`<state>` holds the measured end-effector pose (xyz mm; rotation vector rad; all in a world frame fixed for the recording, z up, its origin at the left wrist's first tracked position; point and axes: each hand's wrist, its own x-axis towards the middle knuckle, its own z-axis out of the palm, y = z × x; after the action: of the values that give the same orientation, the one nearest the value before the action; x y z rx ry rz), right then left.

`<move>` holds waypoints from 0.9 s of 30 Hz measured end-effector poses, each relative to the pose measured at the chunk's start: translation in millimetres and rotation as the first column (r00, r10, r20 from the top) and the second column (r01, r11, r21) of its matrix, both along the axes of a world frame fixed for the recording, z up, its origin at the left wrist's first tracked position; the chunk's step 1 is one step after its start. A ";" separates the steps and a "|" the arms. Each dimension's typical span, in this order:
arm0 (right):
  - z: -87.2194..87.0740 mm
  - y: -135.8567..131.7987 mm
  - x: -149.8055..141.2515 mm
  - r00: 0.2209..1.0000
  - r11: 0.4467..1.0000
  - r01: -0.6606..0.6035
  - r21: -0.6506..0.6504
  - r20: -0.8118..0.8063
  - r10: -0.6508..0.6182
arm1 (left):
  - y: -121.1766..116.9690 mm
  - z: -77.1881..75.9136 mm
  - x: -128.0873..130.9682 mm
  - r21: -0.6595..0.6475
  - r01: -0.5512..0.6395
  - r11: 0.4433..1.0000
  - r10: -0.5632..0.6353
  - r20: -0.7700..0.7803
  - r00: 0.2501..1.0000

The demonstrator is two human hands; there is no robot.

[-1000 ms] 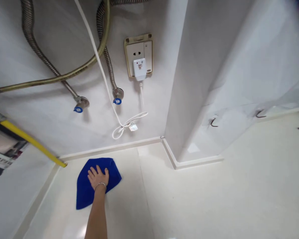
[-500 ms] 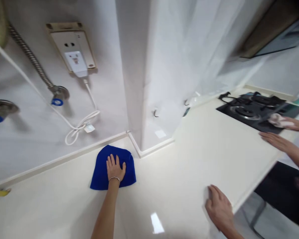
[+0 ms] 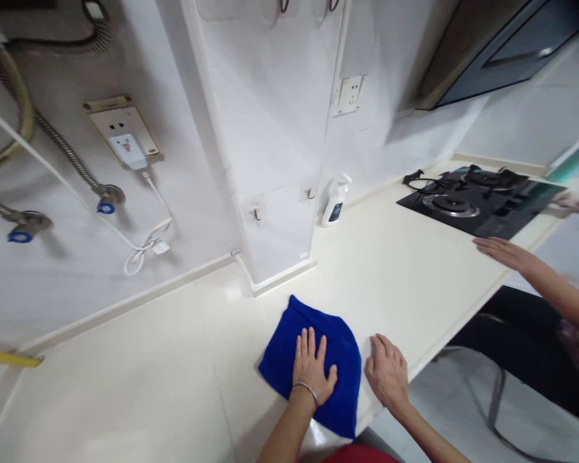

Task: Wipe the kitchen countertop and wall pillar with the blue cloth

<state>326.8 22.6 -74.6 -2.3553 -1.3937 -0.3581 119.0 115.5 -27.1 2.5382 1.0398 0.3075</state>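
Note:
My left hand [image 3: 313,370] lies flat on a blue cloth [image 3: 342,350], its fingers spread and a bracelet at the wrist. The cloth is laid out on the white countertop [image 3: 164,360], in front of the wall pillar's base. Just right of the cloth, my right hand [image 3: 387,373] rests on the counter near its front edge. Its fingers are stretched and a little bent, with nothing in them.
A white spray bottle [image 3: 336,200] stands beside the pillar [image 3: 275,173]. Farther right is a black gas hob [image 3: 477,199], where another person's hand [image 3: 504,251] rests close by. A yellow strip-like thing [image 3: 12,355] lies at far left. A white cable [image 3: 159,199] hangs from the socket.
My left hand and the blue cloth have moved right along the counter, away from the wall corner, close to my right hand. The view has shifted, bringing the spray bottle into full sight.

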 end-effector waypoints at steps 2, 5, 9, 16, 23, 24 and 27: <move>-0.7 -1.3 0.5 1.000 1.000 -0.010 0.022 0.001 0.010 | -7.6 2.6 -2.2 -0.025 0.005 1.000 -0.005 0.009 1.000; -2.7 -4.1 0.3 0.999 0.999 -0.035 0.035 -0.005 0.035 | -14.5 4.8 -25.8 -0.026 -0.083 0.996 0.083 -0.015 0.996; -2.9 -10.3 4.4 0.997 0.997 -0.076 -0.013 -0.013 0.076 | -30.2 4.3 -92.0 0.033 -0.363 0.931 0.364 -0.115 0.924; 6.5 1.0 57.1 0.921 0.923 -0.382 0.039 -0.065 0.384 | -77.8 5.0 -246.6 0.203 -0.901 0.383 0.909 -0.257 0.328; 4.0 29.7 74.7 0.897 0.901 -0.430 0.051 -0.087 0.433 | -140.4 -8.7 -245.2 0.346 -0.931 -0.114 0.964 -0.186 -0.188; 4.5 29.1 72.5 0.907 0.911 -0.409 0.042 -0.094 0.412 | -144.7 -13.8 -234.1 0.383 -0.916 -0.119 0.963 -0.182 -0.201; 7.9 24.9 67.4 0.903 0.911 -0.413 0.017 -0.120 0.412 | -145.1 -28.1 -202.2 0.499 -0.861 -0.097 0.964 -0.169 -0.207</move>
<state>394.2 47.4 -66.7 -1.9756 -1.7801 -0.0862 -83.1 -29.6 -55.2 1.1707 3.2318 0.0502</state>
